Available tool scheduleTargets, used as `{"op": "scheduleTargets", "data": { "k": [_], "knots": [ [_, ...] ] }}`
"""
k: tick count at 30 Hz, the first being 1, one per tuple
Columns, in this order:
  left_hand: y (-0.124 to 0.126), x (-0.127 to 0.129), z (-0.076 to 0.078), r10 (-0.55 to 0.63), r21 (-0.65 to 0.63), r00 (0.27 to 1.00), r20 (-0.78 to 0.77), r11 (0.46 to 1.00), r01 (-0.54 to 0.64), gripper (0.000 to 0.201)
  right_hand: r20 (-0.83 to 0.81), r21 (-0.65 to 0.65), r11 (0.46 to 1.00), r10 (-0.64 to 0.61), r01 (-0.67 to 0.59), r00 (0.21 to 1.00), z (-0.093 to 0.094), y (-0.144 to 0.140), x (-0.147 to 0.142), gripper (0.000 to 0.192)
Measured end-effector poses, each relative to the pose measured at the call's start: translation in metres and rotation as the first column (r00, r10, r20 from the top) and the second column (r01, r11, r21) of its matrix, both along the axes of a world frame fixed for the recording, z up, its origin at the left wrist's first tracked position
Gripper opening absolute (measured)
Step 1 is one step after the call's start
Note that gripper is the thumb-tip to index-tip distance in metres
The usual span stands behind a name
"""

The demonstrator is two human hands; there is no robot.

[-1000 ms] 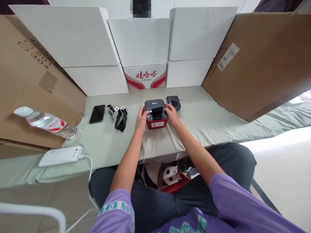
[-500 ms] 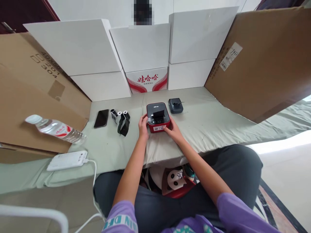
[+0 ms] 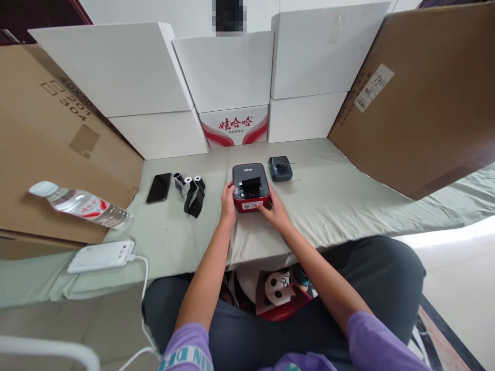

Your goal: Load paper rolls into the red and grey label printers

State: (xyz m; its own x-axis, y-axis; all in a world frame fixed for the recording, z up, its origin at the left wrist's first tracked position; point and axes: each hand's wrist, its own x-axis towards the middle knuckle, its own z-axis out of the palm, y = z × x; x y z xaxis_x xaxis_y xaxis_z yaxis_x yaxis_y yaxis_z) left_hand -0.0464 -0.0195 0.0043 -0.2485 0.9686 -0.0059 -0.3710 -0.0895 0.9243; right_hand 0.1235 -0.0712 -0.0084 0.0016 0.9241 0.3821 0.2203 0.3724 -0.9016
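The small red printer (image 3: 250, 186) sat mid-tabletop (image 3: 332, 196), the left hand (image 3: 228, 198) and right hand (image 3: 273, 208) clasping its near corners with fingers closed against it; it looked rigid, light, best gripped by its sides.

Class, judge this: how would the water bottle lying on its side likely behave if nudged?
The water bottle is round and lying down, so it would probably roll. It rests on a cardboard flap, so it may roll off. Its clear plastic probably dents when squeezed.
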Motion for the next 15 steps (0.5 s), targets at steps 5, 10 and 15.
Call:
{"op": "scheduleTargets", "data": {
  "k": [5,10,15],
  "knots": [
    [0.016,-0.005,0.020,0.022,0.021,1.000,0.013,1.000,-0.022,0.023,0.083,0.095,0.995,-0.038,0.030,0.996,0.020,0.015,0.001,0.084],
    [0.071,-0.017,0.039,0.047,0.080,0.999,-0.018,0.996,-0.045,0.026,0.119,0.141,0.990,-0.019,0.002,0.993,0.037,0.074,-0.008,0.085],
    [0.112,-0.020,0.023,0.013,0.165,0.998,0.056,0.986,-0.022,0.036,0.078,0.116,0.992,-0.064,0.054,0.995,0.017,0.121,-0.024,0.087]
  ]
}}
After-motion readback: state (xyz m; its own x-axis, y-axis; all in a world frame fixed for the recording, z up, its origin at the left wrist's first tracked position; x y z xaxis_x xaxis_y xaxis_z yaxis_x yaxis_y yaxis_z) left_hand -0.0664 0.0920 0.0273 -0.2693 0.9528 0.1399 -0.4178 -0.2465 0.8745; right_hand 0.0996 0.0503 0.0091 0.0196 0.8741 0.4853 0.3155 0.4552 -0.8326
